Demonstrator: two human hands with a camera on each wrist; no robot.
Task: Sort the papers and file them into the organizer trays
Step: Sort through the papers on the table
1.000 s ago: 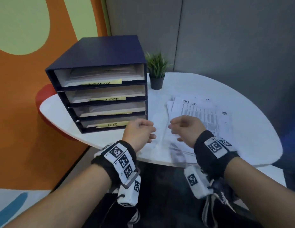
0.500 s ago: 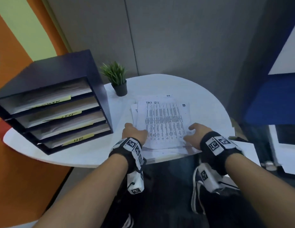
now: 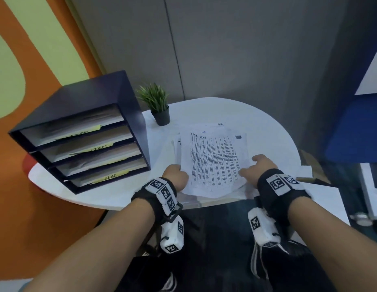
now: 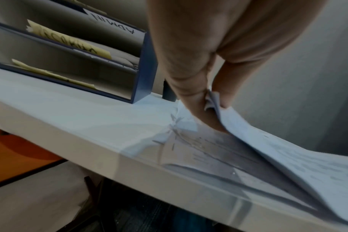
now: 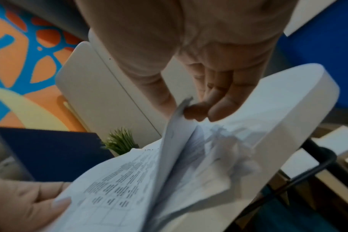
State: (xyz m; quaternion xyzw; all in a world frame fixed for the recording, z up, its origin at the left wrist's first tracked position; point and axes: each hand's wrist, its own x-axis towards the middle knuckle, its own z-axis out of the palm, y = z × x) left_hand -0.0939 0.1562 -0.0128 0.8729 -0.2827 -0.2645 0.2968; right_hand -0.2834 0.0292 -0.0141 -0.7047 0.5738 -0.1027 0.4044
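One white table [image 3: 257, 127] stands against grey wall panels [image 3: 225, 49].

On the table [image 3: 267, 131], the organizer [image 3: 82, 131] stands left of the papers [image 3: 213, 161], plant [image 3: 157, 104] behind.

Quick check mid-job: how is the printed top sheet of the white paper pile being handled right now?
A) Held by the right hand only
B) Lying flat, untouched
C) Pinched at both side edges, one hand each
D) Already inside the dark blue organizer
C: the left hand and the right hand each pinch a side edge of the printed top sheet, which is peeling up off the white paper pile.
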